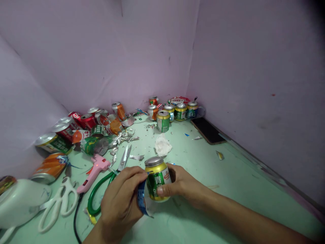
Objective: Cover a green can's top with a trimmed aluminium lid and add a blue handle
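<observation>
My right hand (pixel 181 185) is wrapped round a small green and yellow can (pixel 155 181) with a grey domed lid on top, its thumb across the front. The can is upright, close above the table. At the can's left side, my left hand (pixel 124 196) pinches a curled blue metal strip (pixel 142 200), which hangs down from the fingers. The strip's upper end reaches the can; whether it is fixed there I cannot tell. Just beyond my left hand lie green-handled scissors (pixel 98 193) and a pink glue gun (pixel 95 171).
White-handled scissors (pixel 59 203) lie near a white container (pixel 22 200) at left. Several drink cans (pixel 62 130) crowd the left wall. Lidded can pots (pixel 180 112) line the back. A phone (pixel 208 130) rests by the right wall; crumpled tissue (pixel 163 145) and metal scraps are scattered mid-table.
</observation>
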`<state>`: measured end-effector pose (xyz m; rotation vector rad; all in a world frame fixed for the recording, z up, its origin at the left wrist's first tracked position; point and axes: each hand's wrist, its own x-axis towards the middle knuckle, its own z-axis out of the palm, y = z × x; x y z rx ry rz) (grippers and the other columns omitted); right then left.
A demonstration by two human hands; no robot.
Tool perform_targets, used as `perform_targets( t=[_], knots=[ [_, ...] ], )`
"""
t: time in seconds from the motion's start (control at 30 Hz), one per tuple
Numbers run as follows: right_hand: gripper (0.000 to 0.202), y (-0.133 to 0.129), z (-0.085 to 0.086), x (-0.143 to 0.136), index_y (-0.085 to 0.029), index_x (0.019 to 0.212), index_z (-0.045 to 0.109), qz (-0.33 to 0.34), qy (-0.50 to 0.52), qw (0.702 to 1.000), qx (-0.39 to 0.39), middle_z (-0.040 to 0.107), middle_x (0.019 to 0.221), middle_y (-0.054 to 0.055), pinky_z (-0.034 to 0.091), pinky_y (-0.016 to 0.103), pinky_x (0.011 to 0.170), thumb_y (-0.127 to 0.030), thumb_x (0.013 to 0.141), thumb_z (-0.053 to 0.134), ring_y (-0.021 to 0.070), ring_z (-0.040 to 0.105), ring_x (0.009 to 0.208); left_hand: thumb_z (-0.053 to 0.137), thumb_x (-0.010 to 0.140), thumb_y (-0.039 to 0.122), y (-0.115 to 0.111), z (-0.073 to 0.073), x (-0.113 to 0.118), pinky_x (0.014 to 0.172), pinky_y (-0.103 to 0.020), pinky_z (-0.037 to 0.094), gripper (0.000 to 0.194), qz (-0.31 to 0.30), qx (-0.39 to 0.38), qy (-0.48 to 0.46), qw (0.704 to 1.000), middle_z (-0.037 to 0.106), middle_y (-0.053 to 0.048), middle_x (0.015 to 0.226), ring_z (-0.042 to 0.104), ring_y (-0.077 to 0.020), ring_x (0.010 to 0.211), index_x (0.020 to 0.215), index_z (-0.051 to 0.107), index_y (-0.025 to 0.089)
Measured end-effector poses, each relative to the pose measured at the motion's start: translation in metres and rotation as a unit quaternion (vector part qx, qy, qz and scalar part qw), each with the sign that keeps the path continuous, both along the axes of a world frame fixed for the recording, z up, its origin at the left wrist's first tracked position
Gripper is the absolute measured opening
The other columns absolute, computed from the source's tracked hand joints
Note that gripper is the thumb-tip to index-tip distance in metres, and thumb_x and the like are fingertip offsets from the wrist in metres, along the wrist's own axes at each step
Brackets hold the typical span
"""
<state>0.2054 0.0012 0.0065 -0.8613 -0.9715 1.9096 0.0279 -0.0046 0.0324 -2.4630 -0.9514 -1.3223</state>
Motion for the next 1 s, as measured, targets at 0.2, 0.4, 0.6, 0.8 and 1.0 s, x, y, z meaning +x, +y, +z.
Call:
perform_targets(
  t=[0.2, 0.4, 0.6, 0.8, 1.0],
  knots=[
    [0.051, 0.000, -0.001, 0.000, -0.013, 0.088, 0.062, 0.002, -0.006, 1.000, 0.005, 0.063, 0.080, 0.003, 0.043, 0.030, 0.070, -0.023, 0.043, 0.084, 0.0155, 0.057, 0.072, 0.056, 0.072, 0.001, -0.001, -0.007, -0.001, 0.069, -0.022, 0.052, 0.022, -0.010, 0.010, 0.002, 1.000, 0.065, -0.009, 0.085, 0.063, -0.0144, 0.079, 0.090, 0.061, 0.011],
    [0.049, 0.000, 0.000, 0.000, -0.012, 0.086, 0.062, 0.002, -0.002, 1.000, 0.007, 0.062, 0.080, 0.003, 0.043, 0.030, 0.070, -0.024, 0.044, 0.084, 0.0155, 0.056, 0.073, 0.054, 0.075, 0.005, 0.000, -0.005, 0.000, 0.066, -0.023, 0.053, 0.018, 0.002, 0.015, 0.018, 1.000, 0.067, -0.009, 0.082, 0.065, -0.0155, 0.075, 0.090, 0.061, 0.013],
    [0.051, 0.001, -0.002, 0.000, -0.013, 0.088, 0.062, 0.004, -0.004, 1.000, 0.012, 0.063, 0.081, 0.003, 0.042, 0.029, 0.069, -0.023, 0.044, 0.084, 0.0150, 0.056, 0.072, 0.052, 0.074, 0.002, 0.007, -0.002, 0.001, 0.067, -0.021, 0.050, 0.020, -0.039, -0.036, -0.007, 0.999, 0.064, -0.007, 0.080, 0.062, -0.0132, 0.077, 0.090, 0.057, 0.014],
    [0.051, 0.001, -0.005, 0.000, -0.013, 0.090, 0.062, 0.005, -0.003, 1.000, 0.023, 0.064, 0.083, 0.004, 0.043, 0.029, 0.069, -0.023, 0.045, 0.084, 0.0151, 0.056, 0.073, 0.052, 0.072, -0.004, 0.010, -0.002, 0.002, 0.070, -0.021, 0.048, 0.027, -0.072, -0.062, -0.032, 0.995, 0.061, -0.008, 0.085, 0.059, -0.0129, 0.081, 0.093, 0.058, 0.011],
    [0.052, 0.000, -0.003, 0.000, -0.013, 0.088, 0.062, 0.002, -0.008, 1.000, 0.013, 0.063, 0.081, 0.003, 0.043, 0.030, 0.069, -0.024, 0.042, 0.084, 0.0152, 0.056, 0.071, 0.050, 0.075, -0.002, 0.010, 0.000, 0.003, 0.067, -0.020, 0.048, 0.024, -0.098, -0.109, -0.034, 0.989, 0.059, -0.007, 0.087, 0.058, -0.0117, 0.079, 0.092, 0.059, 0.012]
  ],
)
